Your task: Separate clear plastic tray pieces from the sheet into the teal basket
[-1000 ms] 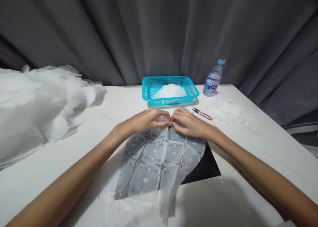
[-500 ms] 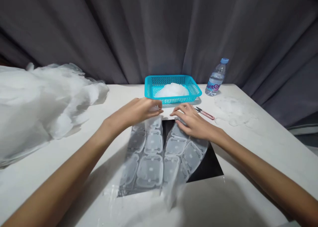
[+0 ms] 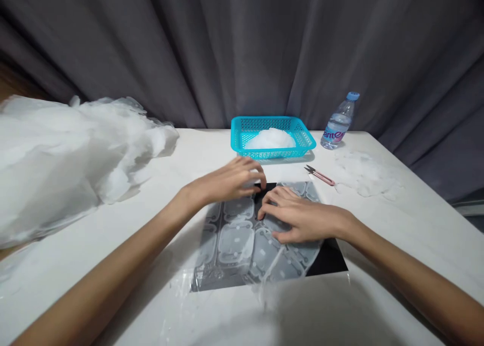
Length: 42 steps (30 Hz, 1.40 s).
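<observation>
A clear plastic sheet [image 3: 234, 240] of moulded rounded pockets lies over a black square mat [image 3: 333, 257] on the white table. It is split down from its far edge, and black shows in the gap. My left hand [image 3: 230, 182] has its fingers curled over the far end of the left strip, gripping it. Palm down on the right part of the sheet rests my right hand [image 3: 298, 215], its fingers spread and holding nothing.
A turquoise basket [image 3: 236, 141] with white plastic pieces [image 3: 270, 139] stands behind the mat. Pink thread snips [image 3: 319, 174], a water bottle [image 3: 338, 124] and loose clear pieces [image 3: 365, 174] lie to the right. A big heap of clear plastic [image 3: 56, 159] fills the left.
My hands, pinched together at the sheet's far edge, pulled apart and split it. My right hand then came nearer and flattened on the right part.
</observation>
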Each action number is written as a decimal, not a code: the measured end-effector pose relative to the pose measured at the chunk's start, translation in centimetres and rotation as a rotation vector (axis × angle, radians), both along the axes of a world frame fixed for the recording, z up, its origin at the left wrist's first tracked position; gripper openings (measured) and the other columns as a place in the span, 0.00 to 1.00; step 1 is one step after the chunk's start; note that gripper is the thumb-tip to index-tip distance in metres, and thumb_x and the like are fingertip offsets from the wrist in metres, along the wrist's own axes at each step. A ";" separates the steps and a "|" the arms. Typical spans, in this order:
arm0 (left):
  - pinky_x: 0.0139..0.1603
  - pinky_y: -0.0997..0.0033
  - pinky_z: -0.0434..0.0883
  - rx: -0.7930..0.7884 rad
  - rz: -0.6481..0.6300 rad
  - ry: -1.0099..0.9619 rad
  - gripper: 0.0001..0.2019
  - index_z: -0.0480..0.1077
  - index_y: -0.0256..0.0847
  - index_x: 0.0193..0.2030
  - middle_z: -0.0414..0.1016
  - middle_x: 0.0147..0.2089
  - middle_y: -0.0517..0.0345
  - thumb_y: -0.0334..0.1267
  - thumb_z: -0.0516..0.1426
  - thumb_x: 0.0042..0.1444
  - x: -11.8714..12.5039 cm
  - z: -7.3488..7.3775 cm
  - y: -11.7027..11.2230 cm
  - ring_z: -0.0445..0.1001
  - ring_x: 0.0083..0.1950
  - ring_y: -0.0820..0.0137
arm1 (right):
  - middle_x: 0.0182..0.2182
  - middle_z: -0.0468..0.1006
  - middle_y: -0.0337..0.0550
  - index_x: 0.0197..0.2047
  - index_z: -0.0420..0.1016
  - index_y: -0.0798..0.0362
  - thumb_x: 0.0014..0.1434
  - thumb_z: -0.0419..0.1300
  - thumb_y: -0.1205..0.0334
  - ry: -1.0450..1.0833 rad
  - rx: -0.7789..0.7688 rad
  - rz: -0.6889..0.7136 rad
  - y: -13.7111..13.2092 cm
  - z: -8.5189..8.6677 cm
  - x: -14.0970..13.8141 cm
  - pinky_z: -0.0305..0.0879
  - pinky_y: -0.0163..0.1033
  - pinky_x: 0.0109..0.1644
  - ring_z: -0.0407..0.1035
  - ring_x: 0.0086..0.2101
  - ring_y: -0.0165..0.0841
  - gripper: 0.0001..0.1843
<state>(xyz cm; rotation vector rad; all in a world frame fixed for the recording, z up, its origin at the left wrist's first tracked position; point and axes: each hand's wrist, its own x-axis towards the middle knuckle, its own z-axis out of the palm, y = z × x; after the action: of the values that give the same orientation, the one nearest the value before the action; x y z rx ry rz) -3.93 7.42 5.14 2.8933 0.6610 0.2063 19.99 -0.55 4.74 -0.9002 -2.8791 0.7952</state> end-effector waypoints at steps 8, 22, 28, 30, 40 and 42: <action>0.60 0.66 0.66 -0.457 -0.042 0.107 0.14 0.78 0.44 0.50 0.77 0.49 0.53 0.46 0.68 0.61 -1.5 0.2 -3.7 0.72 0.57 0.59 | 0.48 0.73 0.50 0.50 0.71 0.54 0.71 0.63 0.48 0.126 -0.014 -0.058 -1.3 -1.6 -1.8 0.64 0.51 0.60 0.63 0.51 0.44 0.17; 0.59 0.64 0.59 -0.569 0.068 -0.062 0.14 0.81 0.45 0.39 0.82 0.38 0.62 0.50 0.60 0.71 -0.7 -2.1 -5.2 0.71 0.47 0.65 | 0.42 0.74 0.45 0.46 0.73 0.52 0.72 0.57 0.67 0.102 -0.099 0.041 -0.1 -1.4 0.1 0.63 0.45 0.56 0.63 0.48 0.40 0.04; 0.58 0.64 0.60 -0.614 0.121 -0.115 0.08 0.83 0.47 0.42 0.84 0.42 0.62 0.43 0.62 0.67 -0.3 -3.0 -5.7 0.70 0.49 0.64 | 0.36 0.74 0.43 0.40 0.72 0.53 0.70 0.58 0.68 0.153 0.019 -0.027 -0.4 -1.9 -0.2 0.62 0.44 0.51 0.65 0.43 0.38 0.04; 0.60 0.62 0.60 -0.590 0.136 -0.156 0.06 0.82 0.45 0.39 0.84 0.40 0.62 0.38 0.62 0.64 -0.1 -3.2 -5.8 0.72 0.46 0.65 | 0.35 0.73 0.43 0.39 0.72 0.53 0.67 0.58 0.70 0.152 0.100 -0.037 -0.6 -2.1 -0.6 0.62 0.43 0.49 0.65 0.41 0.38 0.04; 0.56 0.60 0.65 -0.530 0.156 -0.232 0.07 0.70 0.40 0.28 0.73 0.30 0.63 0.34 0.61 0.56 -0.1 -5.2 -5.3 0.70 0.36 0.69 | 0.43 0.79 0.51 0.48 0.74 0.58 0.71 0.57 0.67 0.097 0.386 0.159 -0.7 -3.8 -1.1 0.64 0.45 0.50 0.67 0.45 0.42 0.06; 0.55 0.61 0.65 -0.502 0.191 -0.251 0.08 0.70 0.40 0.28 0.73 0.31 0.62 0.35 0.62 0.57 -0.4 -5.1 -5.0 0.70 0.37 0.69 | 0.43 0.78 0.50 0.46 0.73 0.57 0.72 0.58 0.66 0.073 0.383 0.224 -0.8 -3.3 -1.0 0.64 0.46 0.53 0.66 0.45 0.41 0.04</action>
<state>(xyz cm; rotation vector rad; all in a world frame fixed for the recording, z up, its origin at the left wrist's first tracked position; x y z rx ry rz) -4.37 2.43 0.08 2.2821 0.8058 0.3614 19.03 -1.38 1.42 -0.5035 -2.9465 0.2549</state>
